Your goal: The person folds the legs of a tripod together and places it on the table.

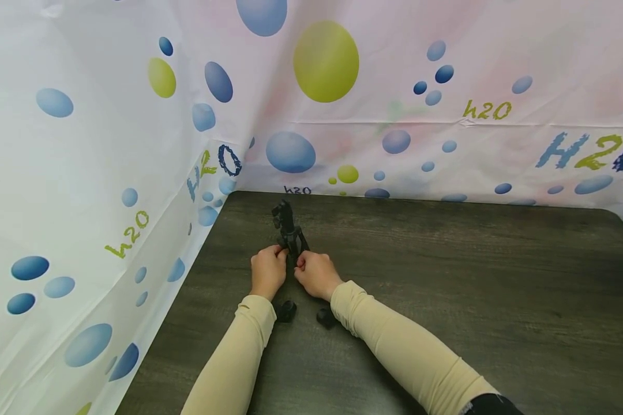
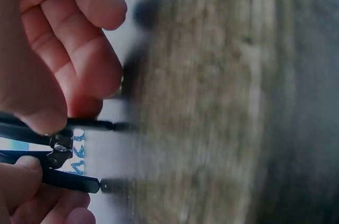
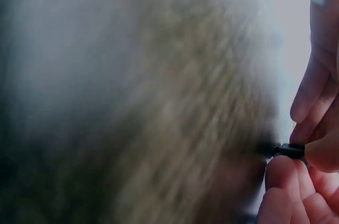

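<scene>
Rear panel of the white wall sheet printed with blue and green dots (image 1: 384, 34): yellow-green "h2O" (image 1: 487, 110); larger light-blue, green and dark-blue "H2O" (image 1: 599, 152), final letter cut by the frame edge; small dark "h2O" (image 1: 297, 191) at the bottom. Left panel (image 1: 98, 150): tricolour "H2O" (image 1: 207, 164) beside the corner; slanted yellow-green "h2O" (image 1: 131, 234) lower down. Left wrist view: blue lettering (image 2: 77, 167), partly hidden, illegible.

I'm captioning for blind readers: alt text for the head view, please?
A person's left grip and right grip hold the lower part of a black tripod-like stand at a dark table. A small black item shows beside each pale sleeve; a dotted white backdrop stands behind.
</scene>
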Demonstrator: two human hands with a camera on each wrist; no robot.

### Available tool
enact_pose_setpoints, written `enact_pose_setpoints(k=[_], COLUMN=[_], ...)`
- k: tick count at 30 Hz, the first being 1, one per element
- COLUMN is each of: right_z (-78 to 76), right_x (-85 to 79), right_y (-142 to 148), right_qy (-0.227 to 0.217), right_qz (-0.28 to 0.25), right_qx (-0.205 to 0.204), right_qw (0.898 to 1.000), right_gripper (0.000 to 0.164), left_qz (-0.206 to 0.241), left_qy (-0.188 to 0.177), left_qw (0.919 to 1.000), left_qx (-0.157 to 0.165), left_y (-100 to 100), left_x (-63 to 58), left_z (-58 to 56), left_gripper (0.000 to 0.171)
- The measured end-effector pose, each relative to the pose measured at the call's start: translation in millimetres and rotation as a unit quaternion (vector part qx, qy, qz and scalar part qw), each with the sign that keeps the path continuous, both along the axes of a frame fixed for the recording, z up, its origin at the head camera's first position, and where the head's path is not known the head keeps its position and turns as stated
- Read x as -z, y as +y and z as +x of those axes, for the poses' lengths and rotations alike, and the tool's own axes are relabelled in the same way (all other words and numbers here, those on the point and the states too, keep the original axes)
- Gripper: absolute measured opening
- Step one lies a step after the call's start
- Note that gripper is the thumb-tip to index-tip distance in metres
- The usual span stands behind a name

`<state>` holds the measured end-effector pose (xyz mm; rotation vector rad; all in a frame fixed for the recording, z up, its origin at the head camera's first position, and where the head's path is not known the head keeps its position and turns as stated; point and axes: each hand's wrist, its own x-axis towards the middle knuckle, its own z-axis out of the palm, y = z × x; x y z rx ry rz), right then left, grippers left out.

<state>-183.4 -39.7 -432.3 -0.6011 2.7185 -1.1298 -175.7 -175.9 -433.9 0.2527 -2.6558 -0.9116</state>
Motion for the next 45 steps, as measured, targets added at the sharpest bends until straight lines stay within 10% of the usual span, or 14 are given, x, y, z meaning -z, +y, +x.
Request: enact_pose_setpoints(k=[15, 32, 45], right_z=[0.8, -3.9, -2.9], right_x=[4.4, 3.9, 1.3], right_y=[-5, 16, 15], right_qy=[-0.004, 0.008, 0.001], right_qz=[-0.007, -0.06, -0.048], right_qx=[0.0, 0.076, 0.068], right_qw=[1.0, 0.995, 0.997], right_gripper=[0.008, 0.027, 0.033], left_qz=[0.024, 0.057, 0.033], left_qy=[-0.009, -0.029, -0.007], left_qw=[0.9996, 0.9979, 0.9994], left_qx=[-0.012, -0.004, 0.011], left_y=[-1, 3, 11], left_x=[3.2, -14.6, -8.2], left_z=[-0.4, 37.6, 33.0], left_gripper=[0.019, 0.021, 0.018])
